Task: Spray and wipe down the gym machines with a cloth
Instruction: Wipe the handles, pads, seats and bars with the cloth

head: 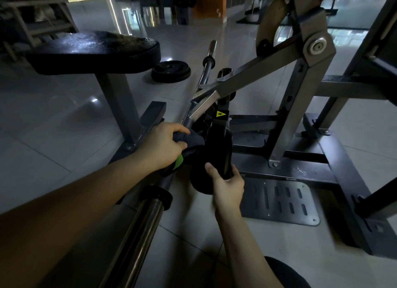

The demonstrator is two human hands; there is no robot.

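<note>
My left hand (163, 146) grips a dark grey cloth (193, 141) and presses it against the side of a black roller pad (211, 156) low on the grey gym machine (285, 107). A bit of bright green (178, 160) shows under that hand; I cannot tell what it belongs to. My right hand (225, 180) holds the near end of the black pad, fingers curled round its edge. No spray bottle is in view.
A black padded seat (94, 49) stands at the left on a grey post. A barbell (206, 68) lies across the tiled floor, with a weight plate (171, 71) beside it. A slotted metal footplate (281, 202) sits to the right of my hands.
</note>
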